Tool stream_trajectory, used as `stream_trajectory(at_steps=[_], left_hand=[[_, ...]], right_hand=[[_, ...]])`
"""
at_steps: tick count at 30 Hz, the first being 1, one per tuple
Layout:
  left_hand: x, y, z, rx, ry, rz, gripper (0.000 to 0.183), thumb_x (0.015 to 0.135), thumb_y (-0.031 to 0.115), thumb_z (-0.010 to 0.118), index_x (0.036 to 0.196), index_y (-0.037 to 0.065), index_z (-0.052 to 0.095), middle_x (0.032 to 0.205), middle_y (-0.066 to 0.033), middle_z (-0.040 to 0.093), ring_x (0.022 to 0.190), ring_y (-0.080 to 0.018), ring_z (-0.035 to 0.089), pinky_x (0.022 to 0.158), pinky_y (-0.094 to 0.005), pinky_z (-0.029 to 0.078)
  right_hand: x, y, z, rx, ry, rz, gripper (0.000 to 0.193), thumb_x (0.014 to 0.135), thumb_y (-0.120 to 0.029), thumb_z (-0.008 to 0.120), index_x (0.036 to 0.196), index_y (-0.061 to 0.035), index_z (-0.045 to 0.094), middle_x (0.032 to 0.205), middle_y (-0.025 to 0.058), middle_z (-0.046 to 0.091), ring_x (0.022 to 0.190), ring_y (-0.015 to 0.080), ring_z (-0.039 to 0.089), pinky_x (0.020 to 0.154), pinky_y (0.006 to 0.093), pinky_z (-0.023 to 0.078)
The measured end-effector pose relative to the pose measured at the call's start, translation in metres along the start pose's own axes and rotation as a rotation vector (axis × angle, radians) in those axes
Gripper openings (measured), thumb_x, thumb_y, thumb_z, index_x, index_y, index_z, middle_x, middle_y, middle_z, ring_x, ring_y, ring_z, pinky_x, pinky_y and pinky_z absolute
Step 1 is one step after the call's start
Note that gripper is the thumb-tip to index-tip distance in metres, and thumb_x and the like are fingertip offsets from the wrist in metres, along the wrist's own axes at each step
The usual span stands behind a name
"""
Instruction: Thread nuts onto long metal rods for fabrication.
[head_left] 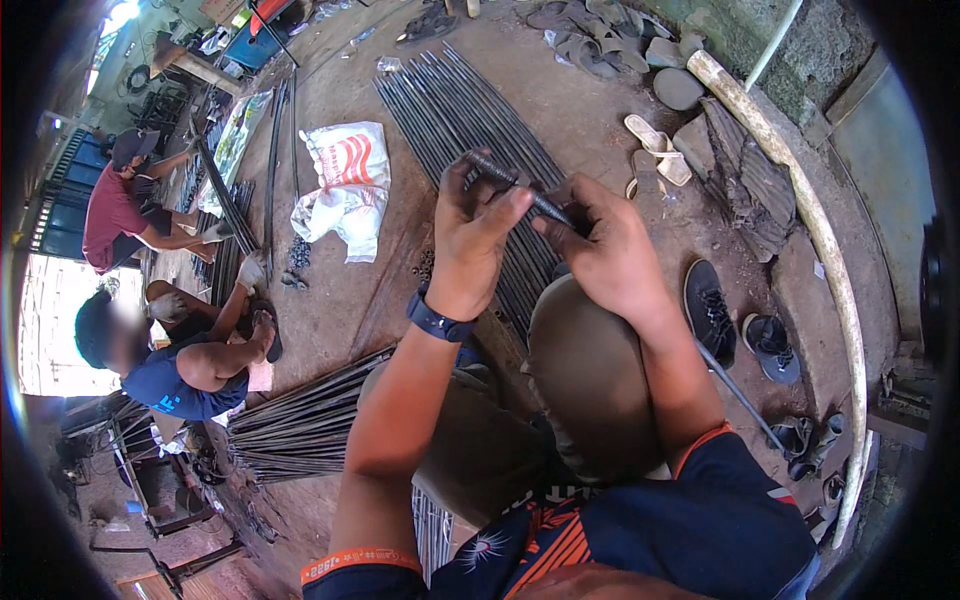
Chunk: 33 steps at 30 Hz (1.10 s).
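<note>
A dark metal rod with a threaded end (545,205) is held up in front of me, slanting from upper left to lower right. My left hand (468,235) is closed round its upper end, the thumb laid along it. My right hand (608,240) pinches it lower down between thumb and fingers. Beneath both hands a row of long dark rods (430,95) lies side by side on the ground. Past my right forearm a thin rod (742,395) runs toward the shoes; whether it belongs to the held piece is hidden.
Two people, one in a maroon shirt (112,215) and one in dark blue (195,385), sit at the left by more rods. A white sack (345,185) lies between us. Another rod bundle (290,420) is at lower left. Sandals (655,150), shoes (710,305) and a long pole (815,215) lie right.
</note>
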<state>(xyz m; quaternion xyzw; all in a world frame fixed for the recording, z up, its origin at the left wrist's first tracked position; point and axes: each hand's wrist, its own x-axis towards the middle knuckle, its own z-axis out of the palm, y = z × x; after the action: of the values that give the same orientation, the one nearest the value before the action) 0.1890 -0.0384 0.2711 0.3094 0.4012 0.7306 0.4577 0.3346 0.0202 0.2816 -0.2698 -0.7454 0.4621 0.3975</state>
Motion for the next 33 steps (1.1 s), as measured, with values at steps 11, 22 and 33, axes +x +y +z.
stream_trajectory(at_steps=[11,22,33], left_hand=[[0.0,-0.001,0.002,-0.086,-0.023,0.034,0.047,0.084,-0.005,0.058,0.126,0.0,0.038,0.108,-0.0175,0.06,0.107,-0.0286,0.059,0.095,-0.0402,0.045],[0.0,-0.002,-0.003,-0.009,0.021,-0.025,0.041,0.084,-0.006,0.058,0.121,0.001,0.043,0.107,-0.0157,0.061,0.106,-0.0266,0.059,0.095,-0.0401,0.046],[0.0,0.002,0.0,-0.035,-0.014,0.001,0.038,0.084,-0.004,0.059,0.119,0.001,0.044,0.108,-0.0176,0.061,0.103,-0.0295,0.061,0.092,-0.0387,0.048]], right_hand=[[-0.001,0.001,0.001,-0.01,0.002,0.037,0.017,0.077,-0.001,0.066,0.087,0.0014,0.053,0.071,0.0226,0.056,0.067,0.0421,0.056,0.058,0.0394,0.044],[-0.002,-0.001,0.002,0.007,-0.003,0.078,0.017,0.078,-0.002,0.067,0.084,0.0014,0.052,0.067,0.021,0.053,0.06,0.0378,0.051,0.057,0.0386,0.042],[-0.002,-0.001,0.001,-0.012,-0.008,0.051,0.017,0.078,-0.003,0.066,0.087,0.0013,0.053,0.073,0.023,0.056,0.07,0.0428,0.056,0.059,0.0401,0.044]])
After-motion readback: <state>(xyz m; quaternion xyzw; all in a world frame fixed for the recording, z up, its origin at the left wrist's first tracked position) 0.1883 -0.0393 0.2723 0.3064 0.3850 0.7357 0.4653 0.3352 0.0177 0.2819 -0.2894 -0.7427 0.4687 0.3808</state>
